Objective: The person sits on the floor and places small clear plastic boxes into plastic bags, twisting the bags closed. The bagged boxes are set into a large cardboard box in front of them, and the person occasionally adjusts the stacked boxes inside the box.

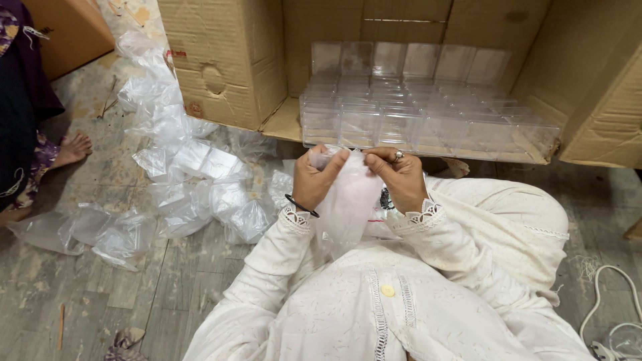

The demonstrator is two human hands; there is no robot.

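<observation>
Head view: the left hand [314, 179] and the right hand [401, 177] are raised side by side above the lap, each grip pinched shut on the top edge of one clear plastic bag [348, 204]. The left thumb and forefinger hold the bag's upper left corner and the right pair hold its upper right, so the mouth lies between the two grips and equally near both. The bag hangs down from there toward the white-clad body, its long axis running from the fingertips back to the chest, mouth pointing away toward the stacked clear boxes [428, 113] in the open cardboard carton [227, 67] on the floor [134, 301]. The mouth seems slightly parted, though the film is too clear to be sure. Loose bags [194, 180] lie along the floor's left side
</observation>
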